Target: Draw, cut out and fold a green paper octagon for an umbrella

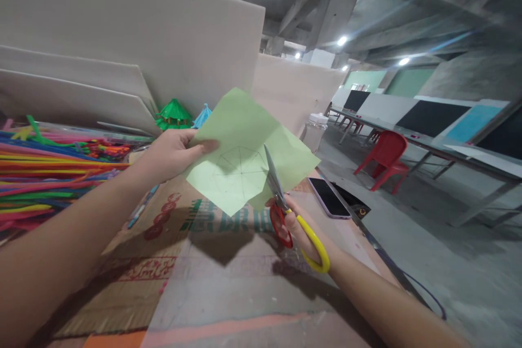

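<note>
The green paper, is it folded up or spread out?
The green paper is spread out: its broad face and drawn lines show.

A pale green sheet of paper is held up tilted, one corner pointing upward; on its lower part I see thin dark lines forming a spoked polygon. Scissors, one loop red, one yellow, point blades-up by its lower right side.
</note>
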{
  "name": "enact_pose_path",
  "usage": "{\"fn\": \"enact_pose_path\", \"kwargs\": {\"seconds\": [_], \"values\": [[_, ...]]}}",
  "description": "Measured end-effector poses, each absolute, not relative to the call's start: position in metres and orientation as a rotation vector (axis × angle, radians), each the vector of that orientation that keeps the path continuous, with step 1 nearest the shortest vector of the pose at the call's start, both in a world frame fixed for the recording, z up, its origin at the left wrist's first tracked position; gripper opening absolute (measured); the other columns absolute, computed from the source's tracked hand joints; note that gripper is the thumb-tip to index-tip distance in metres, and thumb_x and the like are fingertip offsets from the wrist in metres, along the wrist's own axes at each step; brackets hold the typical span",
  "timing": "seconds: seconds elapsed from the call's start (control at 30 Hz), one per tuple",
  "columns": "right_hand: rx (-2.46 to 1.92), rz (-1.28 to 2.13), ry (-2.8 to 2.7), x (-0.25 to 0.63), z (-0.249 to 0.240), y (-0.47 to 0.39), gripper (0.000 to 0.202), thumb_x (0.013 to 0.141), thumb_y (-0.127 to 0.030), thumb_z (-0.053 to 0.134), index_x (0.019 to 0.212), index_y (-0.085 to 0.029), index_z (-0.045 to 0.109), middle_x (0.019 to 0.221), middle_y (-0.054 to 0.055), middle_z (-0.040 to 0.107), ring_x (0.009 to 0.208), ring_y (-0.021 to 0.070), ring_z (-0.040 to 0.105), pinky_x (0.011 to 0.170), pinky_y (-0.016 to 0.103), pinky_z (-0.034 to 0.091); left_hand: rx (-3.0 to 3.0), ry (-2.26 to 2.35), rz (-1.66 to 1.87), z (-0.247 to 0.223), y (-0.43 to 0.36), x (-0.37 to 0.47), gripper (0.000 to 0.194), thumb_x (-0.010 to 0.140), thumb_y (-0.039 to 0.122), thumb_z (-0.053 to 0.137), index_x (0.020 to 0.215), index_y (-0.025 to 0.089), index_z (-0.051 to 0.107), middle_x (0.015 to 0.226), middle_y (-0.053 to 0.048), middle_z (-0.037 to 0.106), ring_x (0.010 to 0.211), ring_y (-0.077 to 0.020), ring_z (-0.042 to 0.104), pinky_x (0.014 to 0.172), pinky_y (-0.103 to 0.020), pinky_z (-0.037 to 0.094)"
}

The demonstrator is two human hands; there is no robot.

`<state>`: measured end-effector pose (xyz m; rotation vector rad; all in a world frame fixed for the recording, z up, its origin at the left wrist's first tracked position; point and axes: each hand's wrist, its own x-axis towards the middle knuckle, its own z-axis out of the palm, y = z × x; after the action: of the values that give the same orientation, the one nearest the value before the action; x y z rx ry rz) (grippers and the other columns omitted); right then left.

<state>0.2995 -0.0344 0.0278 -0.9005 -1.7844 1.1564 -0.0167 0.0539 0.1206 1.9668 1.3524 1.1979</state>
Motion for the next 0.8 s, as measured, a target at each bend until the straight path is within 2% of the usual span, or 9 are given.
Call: {"fn": "enact_pose_path", "kwargs": {"seconds": [0.17,0.4,0.8], "values": [[-0.925,1.162,-1.779,0.297,0.0333,-0.0377,0.065,0.096,-0.081,0.049,0.12,-0.021,0.052,0.078,-0.005,0.041,0.059,0.0108,0.037,0.053,0.027,0.032,1.989,1.387,1.189,0.1202,0.0546,-0.0168,0.049,0.083,0.066,0.066,0.09,0.019,0.079,0.068,0.006,0.07,0.059,-0.0107,0.057,0.049,-0.019,0.04],[-0.945,1.17,-1.771,0.2964,0.0326,-0.0375,0.066,0.094,-0.083,0.049,0.118,-0.022,0.051,0.076,-0.005,0.04,0.059,0.012,0.037,0.054,0.028,0.033,1.998,1.406,1.168,0.1217,0.0536,-0.0169,0.055,0.082,0.069,0.069,0.089,0.016,0.078,0.07,0.001,0.071,0.06,-0.0137,0.057,0.048,-0.022,0.041],[-0.943,1.139,-1.772,0.2969,0.0321,-0.037,0.066,0.095,-0.082,0.05,0.12,-0.022,0.054,0.076,-0.005,0.042,0.059,0.012,0.039,0.054,0.028,0.034,1.994,1.398,1.196,0.1179,0.057,-0.0169,0.049,0.082,0.066,0.064,0.093,0.021,0.08,0.066,0.009,0.073,0.057,-0.01,0.061,0.048,-0.019,0.042]]}}
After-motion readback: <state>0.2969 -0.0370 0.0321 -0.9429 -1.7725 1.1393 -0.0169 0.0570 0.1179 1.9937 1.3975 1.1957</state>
